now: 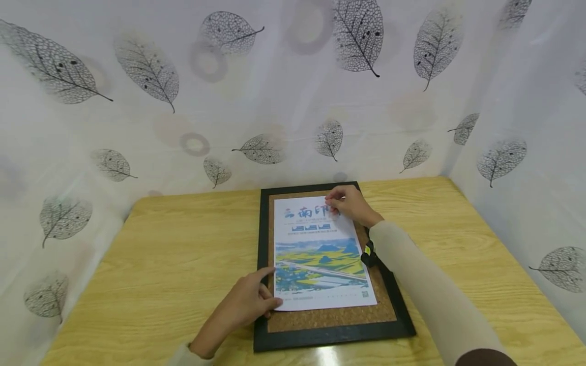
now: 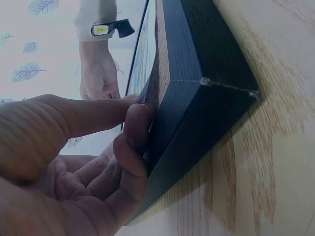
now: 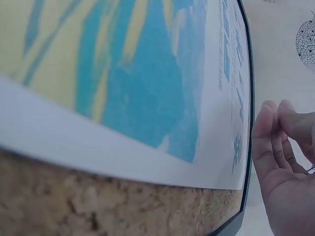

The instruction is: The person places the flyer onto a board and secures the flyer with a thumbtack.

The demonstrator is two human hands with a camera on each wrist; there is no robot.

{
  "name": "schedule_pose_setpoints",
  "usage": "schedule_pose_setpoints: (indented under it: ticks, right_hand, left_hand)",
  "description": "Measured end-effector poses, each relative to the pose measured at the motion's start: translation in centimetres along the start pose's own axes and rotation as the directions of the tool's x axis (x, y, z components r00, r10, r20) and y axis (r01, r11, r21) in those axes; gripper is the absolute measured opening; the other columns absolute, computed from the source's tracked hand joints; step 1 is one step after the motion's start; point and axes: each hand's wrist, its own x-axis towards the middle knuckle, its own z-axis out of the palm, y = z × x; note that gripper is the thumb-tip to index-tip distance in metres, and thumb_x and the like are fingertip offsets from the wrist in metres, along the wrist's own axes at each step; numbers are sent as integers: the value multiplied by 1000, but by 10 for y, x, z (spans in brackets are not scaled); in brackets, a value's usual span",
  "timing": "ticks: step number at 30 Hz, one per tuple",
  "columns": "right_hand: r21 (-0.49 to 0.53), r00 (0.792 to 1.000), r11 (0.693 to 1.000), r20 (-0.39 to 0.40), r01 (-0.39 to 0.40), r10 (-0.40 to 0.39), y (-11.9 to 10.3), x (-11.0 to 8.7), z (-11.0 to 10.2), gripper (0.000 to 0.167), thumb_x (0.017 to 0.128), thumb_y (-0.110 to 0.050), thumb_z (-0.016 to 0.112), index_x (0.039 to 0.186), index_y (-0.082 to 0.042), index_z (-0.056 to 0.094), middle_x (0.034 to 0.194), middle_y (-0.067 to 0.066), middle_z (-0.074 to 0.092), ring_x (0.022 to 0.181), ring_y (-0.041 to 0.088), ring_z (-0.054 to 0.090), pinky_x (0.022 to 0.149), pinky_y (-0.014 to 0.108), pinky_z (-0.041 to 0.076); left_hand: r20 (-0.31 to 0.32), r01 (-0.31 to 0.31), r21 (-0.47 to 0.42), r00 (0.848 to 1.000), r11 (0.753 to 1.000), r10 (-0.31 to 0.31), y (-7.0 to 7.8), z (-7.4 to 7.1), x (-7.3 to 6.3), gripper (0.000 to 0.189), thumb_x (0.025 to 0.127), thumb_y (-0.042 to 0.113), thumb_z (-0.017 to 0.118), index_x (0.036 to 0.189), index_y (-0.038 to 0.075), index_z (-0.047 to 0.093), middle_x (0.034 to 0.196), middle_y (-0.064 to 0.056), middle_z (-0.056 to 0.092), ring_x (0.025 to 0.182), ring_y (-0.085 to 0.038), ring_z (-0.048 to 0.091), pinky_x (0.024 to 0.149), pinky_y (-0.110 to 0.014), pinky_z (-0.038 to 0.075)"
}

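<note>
A printed poster [image 1: 316,284] with a blue and yellow landscape lies on a cork board [image 1: 329,319] in a black frame [image 1: 334,334]. My left hand [image 1: 244,300] is at the poster's lower left, its thumb on the corner. Seen from the left wrist, its thumb and fingers pinch the edge, the paper bowing slightly off the cork. Over the poster's top right part, my right hand [image 1: 350,204] covers some of the large blue lettering. In the right wrist view its thumb and index fingertips [image 3: 268,110] come together; I cannot tell if something small is between them.
The framed board rests on a wood-grain table [image 1: 192,254]. Behind and along both sides hangs a pale sheet [image 1: 274,91] printed with dark leaves. A black band with a yellow face [image 1: 368,251] is on the right wrist, beside the poster's right edge.
</note>
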Motion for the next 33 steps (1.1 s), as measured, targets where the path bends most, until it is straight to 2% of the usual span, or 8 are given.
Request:
schedule_pose_setpoints:
  ticks: [8, 21, 26, 33]
  right_hand:
    - [15, 1000, 1000, -5, -17, 17, -1, 4, 4, 21, 102, -10, 62, 115, 3, 73, 102, 17, 69, 78, 23, 68, 67, 27, 54]
    - [12, 990, 990, -4, -140, 140, -6, 18, 8, 16, 101, -9, 63, 109, 0, 73, 101, 14, 67, 77, 18, 69, 70, 29, 56]
    - [13, 984, 984, 20, -178, 178, -10, 23, 10, 18, 101, -12, 64, 113, -1, 71, 103, 15, 68, 78, 18, 69, 72, 29, 56]
    - [9, 970, 971, 25, -241, 240, -13, 31, 15, 16, 99, -18, 68, 110, -7, 73, 99, 10, 71, 77, 17, 70, 70, 29, 55]
  left_hand:
    - [2, -14, -2, 1000, 1000, 14, -2, -1, 1, 77, 89, 12, 79, 150, -9, 38, 70, 4, 70, 57, -17, 66, 49, -27, 43]
    - [5, -10, -22, 1000, 1000, 10, -1, -1, 1, 78, 88, 11, 80, 150, -10, 38, 70, 3, 70, 57, -17, 66, 49, -27, 44]
    - [10, 8, -19, 1000, 1000, -8, 0, -1, 2, 78, 88, 11, 80, 150, -9, 38, 70, 3, 70, 56, -17, 66, 49, -27, 42]
    - [9, 10, -17, 1000, 1000, -10, -2, 0, 2, 78, 88, 12, 81, 150, -10, 38, 70, 2, 69, 57, -17, 66, 51, -28, 45]
